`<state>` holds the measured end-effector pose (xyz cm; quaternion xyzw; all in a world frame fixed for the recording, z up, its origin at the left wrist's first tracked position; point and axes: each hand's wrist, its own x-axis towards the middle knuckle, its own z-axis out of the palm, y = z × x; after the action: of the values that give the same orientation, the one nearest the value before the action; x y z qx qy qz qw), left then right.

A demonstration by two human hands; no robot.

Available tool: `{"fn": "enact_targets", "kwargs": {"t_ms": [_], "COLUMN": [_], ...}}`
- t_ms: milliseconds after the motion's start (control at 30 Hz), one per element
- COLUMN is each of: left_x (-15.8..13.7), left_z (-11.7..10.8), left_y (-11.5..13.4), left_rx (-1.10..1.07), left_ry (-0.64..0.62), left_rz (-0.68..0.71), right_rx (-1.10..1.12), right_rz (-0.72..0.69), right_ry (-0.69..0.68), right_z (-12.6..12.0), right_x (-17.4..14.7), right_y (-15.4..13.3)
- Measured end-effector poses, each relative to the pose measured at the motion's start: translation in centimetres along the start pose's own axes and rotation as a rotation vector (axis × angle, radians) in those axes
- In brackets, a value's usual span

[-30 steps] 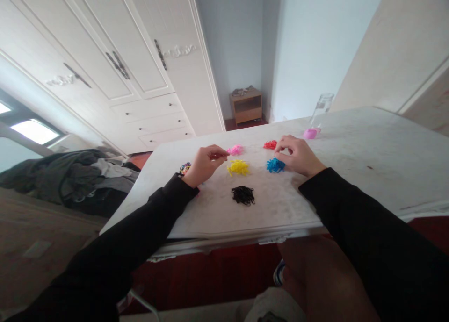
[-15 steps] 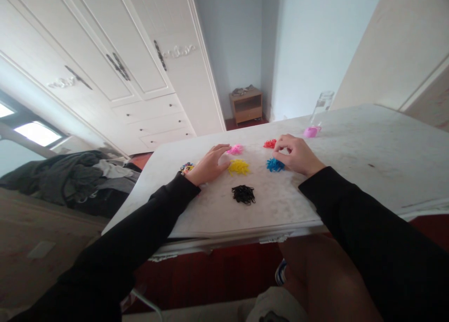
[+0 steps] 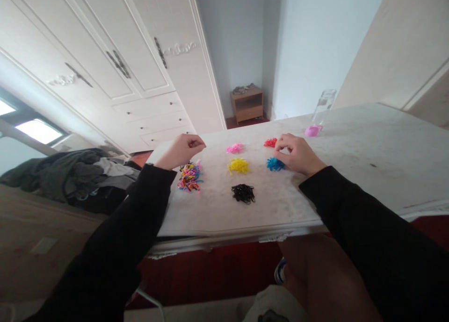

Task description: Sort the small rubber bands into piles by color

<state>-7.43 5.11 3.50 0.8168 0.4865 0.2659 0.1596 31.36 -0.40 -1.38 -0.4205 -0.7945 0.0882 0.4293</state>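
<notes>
Small rubber bands lie in colour heaps on the white table. My left hand (image 3: pixel 183 151) hovers just beyond a mixed-colour heap of rubber bands (image 3: pixel 190 177), fingertips pinched; anything between them is too small to make out. My right hand (image 3: pixel 297 154) rests at the blue rubber bands (image 3: pixel 274 164), thumb and finger curled together, partly covering the red rubber bands (image 3: pixel 270 143) too. What its fingertips hold, if anything, I cannot see. Between the hands sit the pink rubber bands (image 3: pixel 235 147), the yellow rubber bands (image 3: pixel 239 165) and, nearest me, the black rubber bands (image 3: pixel 243 193).
A clear glass bottle (image 3: pixel 323 107) with a pink object (image 3: pixel 312 131) at its base stands toward the table's far edge. Dark clothes (image 3: pixel 66 179) are heaped left of the table (image 3: pixel 351 186). A white wardrobe (image 3: pixel 140 88) and a small wooden nightstand (image 3: pixel 248 106) are behind.
My left hand has moved left and away from the yellow and pink bands, its spread fingers now pinched, uncovering the mixed heap. My right hand has stayed nearly still.
</notes>
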Motion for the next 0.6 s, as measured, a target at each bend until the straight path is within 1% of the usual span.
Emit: {"fn": "enact_targets", "kwargs": {"t_ms": [100, 233, 433, 600], "left_x": [-0.3, -0.5, -0.4, -0.5], "left_z": [-1.5, -1.9, -1.3, -1.1], "left_y": [-1.0, -1.6, -1.6, -1.3], "left_rx": [0.047, 0.162, 0.244, 0.274], "left_ry": [-0.181, -0.319, -0.402, -0.409], "left_rz": [-0.039, -0.083, -0.085, -0.091], "right_rx": [0.008, 0.013, 0.012, 0.008], "right_rz": [0.012, 0.017, 0.012, 0.015], "right_ry": [-0.003, 0.000, 0.001, -0.003], "right_z": [-0.1, 0.0, -0.1, 0.0], "right_x": [0.0, -0.1, -0.1, 0.0], "right_y": [-0.2, -0.2, -0.2, -0.1]}}
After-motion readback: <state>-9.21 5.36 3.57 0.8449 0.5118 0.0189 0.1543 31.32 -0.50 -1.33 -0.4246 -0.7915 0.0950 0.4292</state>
